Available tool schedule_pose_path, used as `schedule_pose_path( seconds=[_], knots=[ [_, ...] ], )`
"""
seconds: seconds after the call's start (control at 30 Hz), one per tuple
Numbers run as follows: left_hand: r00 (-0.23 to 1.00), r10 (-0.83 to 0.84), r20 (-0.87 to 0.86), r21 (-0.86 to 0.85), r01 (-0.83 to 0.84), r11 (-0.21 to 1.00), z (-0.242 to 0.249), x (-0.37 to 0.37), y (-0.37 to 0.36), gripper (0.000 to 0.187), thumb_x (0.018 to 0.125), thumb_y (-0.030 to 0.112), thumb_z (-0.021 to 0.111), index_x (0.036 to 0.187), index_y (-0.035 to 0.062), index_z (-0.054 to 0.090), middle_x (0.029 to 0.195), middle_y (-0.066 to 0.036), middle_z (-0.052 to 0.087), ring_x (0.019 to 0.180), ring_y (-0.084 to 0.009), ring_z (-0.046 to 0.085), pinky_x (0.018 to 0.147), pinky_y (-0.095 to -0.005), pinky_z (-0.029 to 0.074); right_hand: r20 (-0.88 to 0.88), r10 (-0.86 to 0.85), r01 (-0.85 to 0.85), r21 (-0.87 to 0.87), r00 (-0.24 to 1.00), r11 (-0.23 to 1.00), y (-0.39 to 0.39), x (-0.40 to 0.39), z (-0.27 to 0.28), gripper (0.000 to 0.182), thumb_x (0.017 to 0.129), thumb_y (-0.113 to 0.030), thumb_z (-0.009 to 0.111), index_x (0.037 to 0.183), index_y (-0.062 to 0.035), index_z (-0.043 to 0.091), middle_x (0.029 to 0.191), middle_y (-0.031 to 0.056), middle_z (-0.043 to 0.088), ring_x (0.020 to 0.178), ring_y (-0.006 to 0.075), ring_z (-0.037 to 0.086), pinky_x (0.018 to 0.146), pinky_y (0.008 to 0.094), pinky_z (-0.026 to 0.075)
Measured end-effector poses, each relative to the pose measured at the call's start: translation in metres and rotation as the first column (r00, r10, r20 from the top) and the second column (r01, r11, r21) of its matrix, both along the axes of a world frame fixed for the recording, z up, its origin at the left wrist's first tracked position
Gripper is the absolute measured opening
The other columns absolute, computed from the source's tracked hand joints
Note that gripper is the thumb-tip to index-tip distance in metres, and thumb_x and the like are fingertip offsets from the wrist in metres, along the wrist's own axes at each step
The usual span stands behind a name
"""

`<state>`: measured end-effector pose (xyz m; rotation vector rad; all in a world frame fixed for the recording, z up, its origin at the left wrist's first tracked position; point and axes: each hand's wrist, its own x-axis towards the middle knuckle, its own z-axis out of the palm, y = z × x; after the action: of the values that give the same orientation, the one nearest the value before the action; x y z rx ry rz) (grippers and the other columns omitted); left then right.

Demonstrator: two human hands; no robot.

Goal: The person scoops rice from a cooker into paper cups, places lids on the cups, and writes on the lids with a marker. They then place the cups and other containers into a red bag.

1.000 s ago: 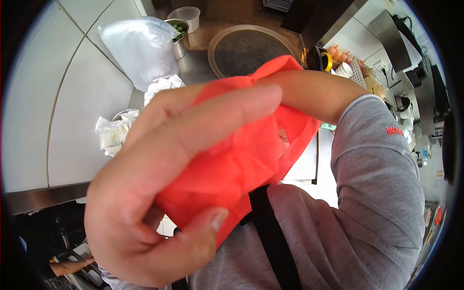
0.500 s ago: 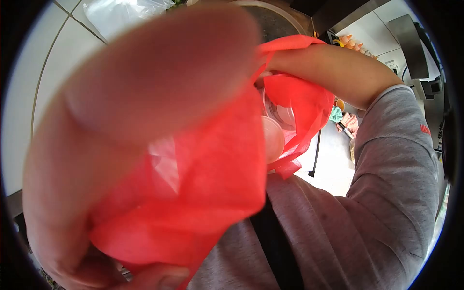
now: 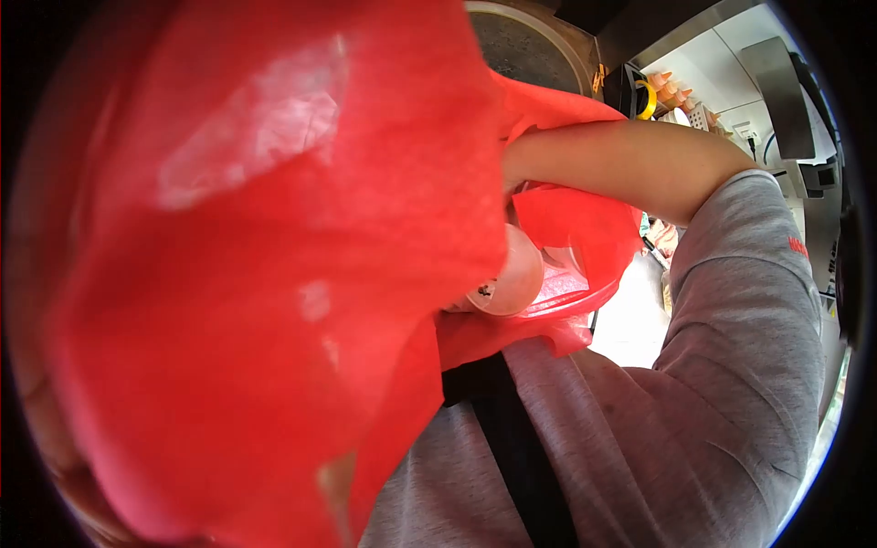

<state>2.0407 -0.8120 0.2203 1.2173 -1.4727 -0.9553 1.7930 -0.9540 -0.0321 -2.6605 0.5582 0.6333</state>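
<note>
A red non-woven bag (image 3: 274, 365) fills the left and middle of the view, very close to the camera. At the far left edge my left hand (image 3: 46, 438) shows blurred and mostly covered by the bag, its fingers curled around the fabric. My right forearm (image 3: 603, 164) reaches into the bag's mouth, beneath a red strip that looks like a handle. The bag hides my right hand and its fingers. Inside the opening, a translucent round plastic container (image 3: 516, 279) is partly visible, with small dark specks near its bottom.
Beyond the bag lies a large round dark pan or lid (image 3: 525, 46) with a pale rim. At the upper right stand several orange-tipped bottles (image 3: 671, 91), a roll of yellow tape (image 3: 648, 100) and a grey metal device (image 3: 776, 91). A black strap (image 3: 512, 438) crosses my grey shirt.
The bag has risen and spread across the left of the view, now covering most of my left hand, which was in front. My right forearm has dropped slightly, still inside the bag.
</note>
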Motion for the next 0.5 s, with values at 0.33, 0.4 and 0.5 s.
schedule_pose_path(
  seconds=[0.33, 0.4, 0.5],
  knots=[
    [0.922, 0.123, -0.368, 0.097, -0.094, 0.991, -0.005, 0.052, 0.014, 0.104, 0.077, 0.041, 0.073, 0.150, -0.0045, 0.013, 0.146, -0.017, 0.036, 0.124, -0.0239, 0.051, 0.095, -0.0389, 0.051, -0.538, -0.243, 0.578, 0.635, 0.807, 0.513, -0.015, -0.009, 0.015, 0.056, 0.085, -0.031, 0.071, 0.132, -0.0046, 0.057, 0.126, 0.0118, 0.061, 0.104, 0.0203, 0.060, 0.083, 0.0380, 0.052],
    [0.893, 0.024, -0.450, 0.134, 0.041, 0.990, 0.011, 0.041, 0.011, 0.100, 0.079, 0.031, 0.070, 0.150, -0.0055, 0.010, 0.132, -0.016, 0.042, 0.106, -0.0191, 0.052, 0.082, -0.0333, 0.049, -0.460, -0.242, 0.520, 0.746, 0.854, 0.416, -0.015, -0.013, -0.015, 0.055, 0.084, -0.029, 0.072, 0.130, -0.0037, 0.057, 0.126, 0.0116, 0.061, 0.102, 0.0208, 0.061, 0.083, 0.0383, 0.052],
    [0.802, -0.165, -0.574, 0.245, 0.361, 0.900, 0.043, 0.009, 0.004, 0.095, 0.082, 0.016, 0.067, 0.150, -0.0070, 0.005, 0.112, -0.013, 0.051, 0.078, -0.0118, 0.053, 0.061, -0.0249, 0.045, -0.510, -0.221, 0.452, 0.390, 0.832, 0.802, -0.008, -0.006, -0.026, 0.053, 0.083, -0.033, 0.074, 0.127, -0.0060, 0.061, 0.124, 0.0092, 0.063, 0.104, 0.0206, 0.061, 0.085, 0.0405, 0.052]
  ],
)
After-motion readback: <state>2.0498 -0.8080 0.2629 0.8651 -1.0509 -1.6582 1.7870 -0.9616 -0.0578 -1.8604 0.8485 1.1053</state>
